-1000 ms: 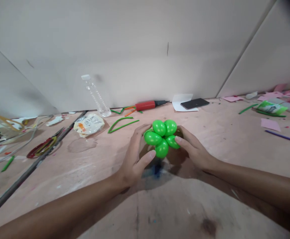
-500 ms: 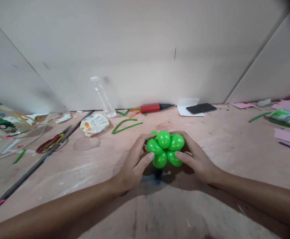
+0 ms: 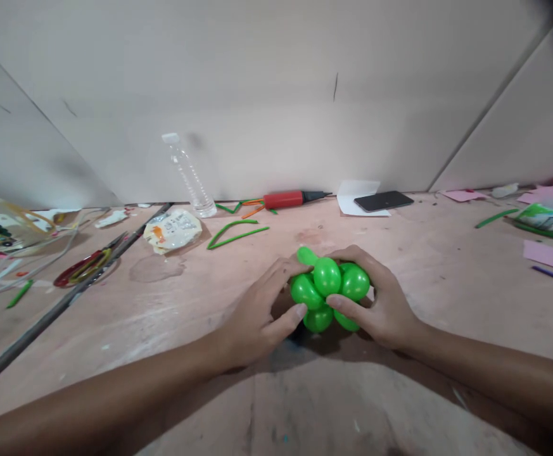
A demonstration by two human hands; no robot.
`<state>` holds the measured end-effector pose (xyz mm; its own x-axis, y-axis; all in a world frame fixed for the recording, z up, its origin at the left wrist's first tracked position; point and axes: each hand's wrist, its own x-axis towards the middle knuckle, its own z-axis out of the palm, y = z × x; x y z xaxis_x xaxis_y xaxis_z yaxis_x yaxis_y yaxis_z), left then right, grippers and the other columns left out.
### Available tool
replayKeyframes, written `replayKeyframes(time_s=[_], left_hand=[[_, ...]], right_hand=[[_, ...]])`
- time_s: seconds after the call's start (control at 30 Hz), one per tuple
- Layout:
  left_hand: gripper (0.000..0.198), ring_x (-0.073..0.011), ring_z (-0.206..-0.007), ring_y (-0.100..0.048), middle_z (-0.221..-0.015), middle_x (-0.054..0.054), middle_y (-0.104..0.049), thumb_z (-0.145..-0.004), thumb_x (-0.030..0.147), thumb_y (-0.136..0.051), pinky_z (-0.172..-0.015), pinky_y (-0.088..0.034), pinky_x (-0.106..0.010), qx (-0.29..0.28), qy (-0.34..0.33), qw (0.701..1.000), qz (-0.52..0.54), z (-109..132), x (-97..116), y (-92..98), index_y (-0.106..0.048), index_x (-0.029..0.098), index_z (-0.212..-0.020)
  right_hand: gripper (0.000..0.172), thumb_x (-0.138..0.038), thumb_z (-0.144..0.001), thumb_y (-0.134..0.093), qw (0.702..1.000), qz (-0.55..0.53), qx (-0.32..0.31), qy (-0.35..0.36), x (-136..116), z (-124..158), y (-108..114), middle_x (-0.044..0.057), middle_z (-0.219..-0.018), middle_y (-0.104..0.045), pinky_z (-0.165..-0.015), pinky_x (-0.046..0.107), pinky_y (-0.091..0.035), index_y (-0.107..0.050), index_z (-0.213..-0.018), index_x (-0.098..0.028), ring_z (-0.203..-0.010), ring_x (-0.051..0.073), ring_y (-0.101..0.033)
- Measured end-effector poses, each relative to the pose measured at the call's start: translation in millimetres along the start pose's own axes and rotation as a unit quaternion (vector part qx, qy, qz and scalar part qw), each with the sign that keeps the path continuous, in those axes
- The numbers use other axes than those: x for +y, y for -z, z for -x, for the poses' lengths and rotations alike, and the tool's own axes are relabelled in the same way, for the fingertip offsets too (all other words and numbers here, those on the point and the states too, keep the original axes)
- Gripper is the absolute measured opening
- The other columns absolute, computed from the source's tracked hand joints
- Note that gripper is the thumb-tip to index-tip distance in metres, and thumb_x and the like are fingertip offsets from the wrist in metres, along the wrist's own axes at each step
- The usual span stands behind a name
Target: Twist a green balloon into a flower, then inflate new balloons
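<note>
A bright green twisted balloon (image 3: 327, 276), made of several round bubbles joined at a centre, is between my hands low over the table. My left hand (image 3: 261, 310) curves around its left side, thumb against a lower bubble and fingers over the top. From the other side my right hand (image 3: 381, 297) grips it, the thumb pressed near the middle and the fingers behind the right bubbles. A narrow green end of the balloon sticks up at the back. The far fingertips of both hands are partly hidden behind the bubbles.
Along the wall stand a clear plastic bottle (image 3: 189, 177), a red hand pump (image 3: 283, 200) and a black phone (image 3: 383, 201) on white paper. Bent green balloon strips (image 3: 235, 233), a plastic packet (image 3: 172, 230) and scissors (image 3: 88, 265) lie to the left. Pink paper pieces (image 3: 545, 254) lie right.
The balloon has shifted slightly right and tilted, so its narrow end shows more at the back. My right thumb has moved in towards its centre. The view has turned a little.
</note>
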<state>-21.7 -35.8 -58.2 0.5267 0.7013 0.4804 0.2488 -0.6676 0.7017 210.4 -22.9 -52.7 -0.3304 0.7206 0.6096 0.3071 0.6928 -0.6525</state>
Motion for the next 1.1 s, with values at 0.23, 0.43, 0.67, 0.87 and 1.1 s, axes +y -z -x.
replayKeyframes(time_s=[0.23, 0.43, 0.67, 0.87, 1.1], left_hand=[[0.036, -0.0270, -0.122, -0.053, -0.134, -0.010, -0.055, -0.100, 0.037, -0.052, -0.104, -0.045, -0.044, 0.001, 0.061, 0.996, 0.061, -1.5, 4.0, 0.3, -0.051, 0.025, -0.133], [0.038, -0.0270, -0.119, -0.055, -0.127, -0.009, -0.057, -0.099, 0.042, -0.053, -0.102, -0.045, -0.043, 0.016, 0.087, 0.992, 0.091, -2.2, 3.0, -0.2, -0.054, 0.024, -0.133], [0.042, -0.0264, -0.122, -0.053, -0.133, -0.007, -0.056, -0.096, 0.043, -0.060, -0.105, -0.043, -0.041, 0.018, 0.097, 0.992, 0.073, -3.5, 6.6, 3.1, -0.053, 0.025, -0.133], [0.049, -0.0267, -0.124, -0.056, -0.137, -0.007, -0.058, -0.091, 0.042, -0.069, -0.107, -0.044, -0.043, 0.041, 0.141, 0.987, 0.070, -5.3, 7.8, 0.8, -0.051, 0.025, -0.133], [0.040, -0.0277, -0.127, -0.058, -0.142, -0.010, -0.059, -0.095, 0.043, -0.064, -0.104, -0.050, -0.044, 0.068, 0.180, 0.964, 0.186, -7.6, 3.7, -4.7, -0.050, 0.023, -0.127]], right_hand=[[0.025, -0.034, -0.089, -0.069, 0.999, -0.022, -0.014, -0.033, -1.0, 0.0, 2.0, 0.001, -0.105, -0.066, -0.086, 0.037, -0.050, -0.060, -0.112, -0.029, -0.096, 0.023, -0.063], [0.025, -0.036, -0.092, -0.068, 0.998, -0.040, -0.019, -0.054, 0.8, 1.0, 1.9, 0.000, -0.108, -0.067, -0.086, 0.035, -0.050, -0.061, -0.115, -0.030, -0.097, 0.022, -0.062], [0.032, -0.039, -0.092, -0.066, 0.995, -0.060, -0.050, -0.064, -0.3, 0.9, 2.4, 0.003, -0.117, -0.063, -0.091, 0.039, -0.049, -0.057, -0.122, -0.029, -0.106, 0.025, -0.060], [0.043, -0.043, -0.094, -0.064, 0.992, -0.090, -0.044, -0.077, 2.4, 3.0, 2.6, 0.006, -0.134, -0.056, -0.098, 0.043, -0.051, -0.052, -0.134, -0.033, -0.120, 0.028, -0.055], [0.066, -0.040, -0.088, -0.074, 0.978, -0.154, -0.065, -0.125, -0.9, 4.6, -0.9, 0.007, -0.149, -0.044, -0.104, 0.047, -0.054, -0.041, -0.145, -0.039, -0.136, 0.030, -0.048]])
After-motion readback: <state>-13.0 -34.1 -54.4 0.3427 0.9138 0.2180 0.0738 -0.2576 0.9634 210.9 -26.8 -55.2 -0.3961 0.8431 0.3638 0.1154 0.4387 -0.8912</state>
